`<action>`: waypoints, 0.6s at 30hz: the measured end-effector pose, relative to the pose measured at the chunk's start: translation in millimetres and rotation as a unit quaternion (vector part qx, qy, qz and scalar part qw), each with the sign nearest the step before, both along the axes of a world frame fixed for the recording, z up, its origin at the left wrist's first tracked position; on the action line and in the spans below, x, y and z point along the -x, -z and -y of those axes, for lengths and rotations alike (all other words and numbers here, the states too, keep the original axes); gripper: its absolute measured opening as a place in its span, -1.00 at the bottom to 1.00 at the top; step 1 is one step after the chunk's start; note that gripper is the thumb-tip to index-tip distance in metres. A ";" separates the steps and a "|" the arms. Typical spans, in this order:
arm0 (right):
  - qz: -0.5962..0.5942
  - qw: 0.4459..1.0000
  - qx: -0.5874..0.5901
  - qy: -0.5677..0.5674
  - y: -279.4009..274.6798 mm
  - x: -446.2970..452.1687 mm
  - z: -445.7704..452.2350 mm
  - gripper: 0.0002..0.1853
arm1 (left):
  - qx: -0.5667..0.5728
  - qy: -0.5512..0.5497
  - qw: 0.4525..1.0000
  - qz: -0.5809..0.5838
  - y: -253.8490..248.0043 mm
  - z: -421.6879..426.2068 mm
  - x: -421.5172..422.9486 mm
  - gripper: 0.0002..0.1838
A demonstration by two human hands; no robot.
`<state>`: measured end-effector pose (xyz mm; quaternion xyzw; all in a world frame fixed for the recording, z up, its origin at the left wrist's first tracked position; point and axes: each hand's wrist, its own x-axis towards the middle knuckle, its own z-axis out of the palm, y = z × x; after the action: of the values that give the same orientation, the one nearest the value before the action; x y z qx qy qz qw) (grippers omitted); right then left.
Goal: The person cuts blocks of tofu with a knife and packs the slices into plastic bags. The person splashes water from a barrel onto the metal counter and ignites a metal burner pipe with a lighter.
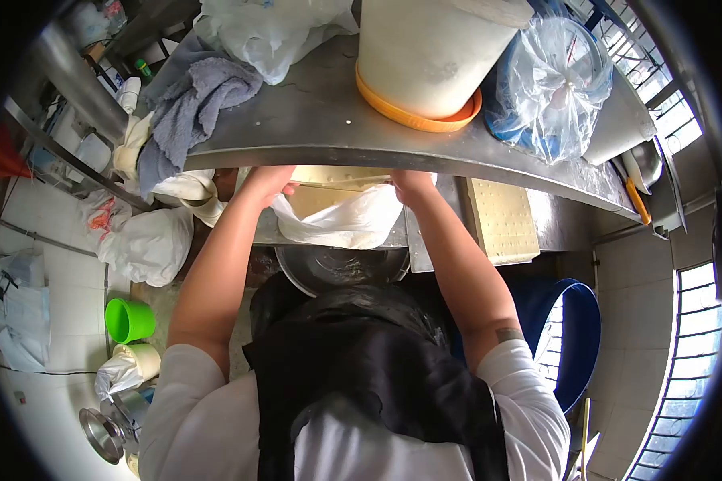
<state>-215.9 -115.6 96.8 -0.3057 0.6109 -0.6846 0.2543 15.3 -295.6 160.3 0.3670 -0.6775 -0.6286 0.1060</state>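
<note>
We locate the white sheet beneath the front edge of the metal shelf, gathered around a pale block. Our right hand is closed on the sheet's right edge. Our left hand is at its left side, fingers curled; we cannot tell whether they grip. A dimpled slab lies to the right, and a dark round basin sits below.

1. The long grey metal shelf overhangs the lower metal counter, blocking a straight lift.
2. Above, a gap opens between the crumpled grey cloth and the tall white plastic bucket.
3. The pale yellow, dimpled rectangular slab obstructs low passage rightward.
4. Room shows above the round dark basin.
</note>
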 end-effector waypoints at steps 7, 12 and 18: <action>-0.286 0.951 -0.117 0.009 35.0 8.1 8.8 -0.57 | 0.081 -0.033 0.996 0.003 67.5 27.4 38.5 -0.40; -0.330 0.934 -0.134 0.011 31.5 11.7 -0.4 -0.68 | 0.137 0.037 0.986 0.083 51.2 19.5 30.6 -0.35; -0.344 0.933 -0.085 0.059 64.1 18.9 -14.9 -0.57 | 0.111 0.078 0.981 0.137 36.1 1.5 20.9 -0.33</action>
<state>-234.9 -100.8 32.8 -0.4627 0.7340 -0.4970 0.0130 -5.6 -297.1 124.2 0.3815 -0.7780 -0.4992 0.0030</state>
